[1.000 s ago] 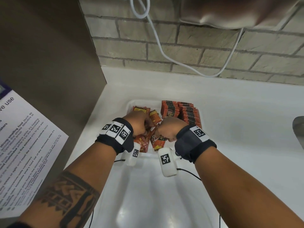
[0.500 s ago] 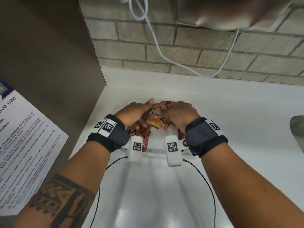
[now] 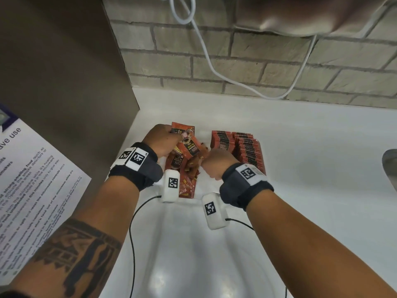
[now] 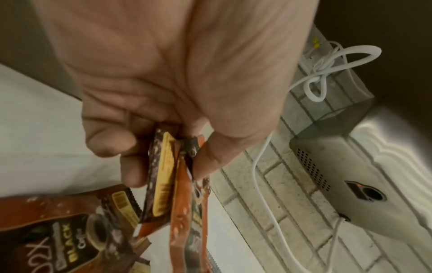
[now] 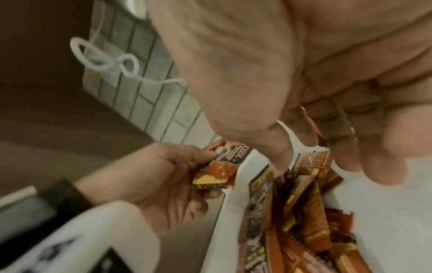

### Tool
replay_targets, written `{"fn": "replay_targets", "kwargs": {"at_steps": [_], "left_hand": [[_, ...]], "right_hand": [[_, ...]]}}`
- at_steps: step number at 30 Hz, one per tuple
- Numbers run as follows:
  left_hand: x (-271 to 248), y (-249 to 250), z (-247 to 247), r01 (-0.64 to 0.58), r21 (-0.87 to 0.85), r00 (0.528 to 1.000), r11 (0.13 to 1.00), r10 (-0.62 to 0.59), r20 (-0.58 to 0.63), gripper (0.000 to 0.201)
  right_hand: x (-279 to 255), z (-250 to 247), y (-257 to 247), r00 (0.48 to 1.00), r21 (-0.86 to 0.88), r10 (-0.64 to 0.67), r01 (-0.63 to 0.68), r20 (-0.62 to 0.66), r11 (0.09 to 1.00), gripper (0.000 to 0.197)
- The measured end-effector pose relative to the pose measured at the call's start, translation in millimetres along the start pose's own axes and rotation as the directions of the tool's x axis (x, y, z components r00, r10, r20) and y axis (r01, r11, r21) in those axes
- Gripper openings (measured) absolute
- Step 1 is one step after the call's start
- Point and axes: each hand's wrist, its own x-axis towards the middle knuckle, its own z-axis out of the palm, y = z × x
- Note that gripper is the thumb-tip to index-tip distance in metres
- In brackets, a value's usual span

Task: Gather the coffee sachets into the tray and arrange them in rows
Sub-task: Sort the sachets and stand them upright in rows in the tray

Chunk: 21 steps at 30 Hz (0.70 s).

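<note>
A white tray (image 3: pixel 203 134) lies on the white counter. At its right side stand neat rows of red-orange coffee sachets (image 3: pixel 240 147); a loose pile of sachets (image 3: pixel 188 175) fills its left side. My left hand (image 3: pixel 176 138) is raised over the tray's far left and pinches a small bunch of sachets (image 4: pixel 163 177) between thumb and fingers. My right hand (image 3: pixel 206 162) hovers with curled fingers over the loose pile (image 5: pixel 304 212), and a sachet's edge (image 5: pixel 312 125) shows between its thumb and fingers.
A brown cabinet side (image 3: pixel 64 82) with a printed notice (image 3: pixel 32 179) walls off the left. Behind is a brick wall (image 3: pixel 257 67) with a white cable (image 3: pixel 206 52) and a metal appliance (image 3: pixel 311 14) above. A sink edge (image 3: pixel 390 164) shows at the right.
The hands were together over the tray's middle, handling sachets. They have parted: the left went to the far left with the bunch, and the right came back over the loose pile.
</note>
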Motion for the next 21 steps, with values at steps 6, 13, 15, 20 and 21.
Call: {"fn": "replay_targets", "kwargs": {"at_steps": [6,13,15,20,21], "left_hand": [[-1,1,-2,-0.005,0.041,1.000,0.999,0.007,-0.029,0.031],[1,-8,-12,-0.007,0.035,1.000,0.999,0.008,-0.028,0.029],[0,-8,-14,0.002,0.036,0.999,0.999,-0.001,-0.036,0.024],[-2,-9,-16,0.007,-0.013,0.999,1.000,-0.007,-0.047,0.021],[-2,-9,-16,0.010,-0.018,0.999,1.000,-0.011,-0.044,0.020]], "right_hand": [[37,13,-13,0.999,-0.353,-0.038,0.040,0.012,0.935,0.025],[52,16,-21,0.986,-0.631,-0.086,0.157,0.142,0.760,0.034],[54,17,-24,0.985,-0.640,-0.082,0.159,0.149,0.751,0.032],[60,18,-27,0.991,-0.563,-0.044,0.107,0.124,0.819,0.018],[60,18,-28,0.994,-0.545,-0.020,0.078,0.112,0.835,0.016]]}}
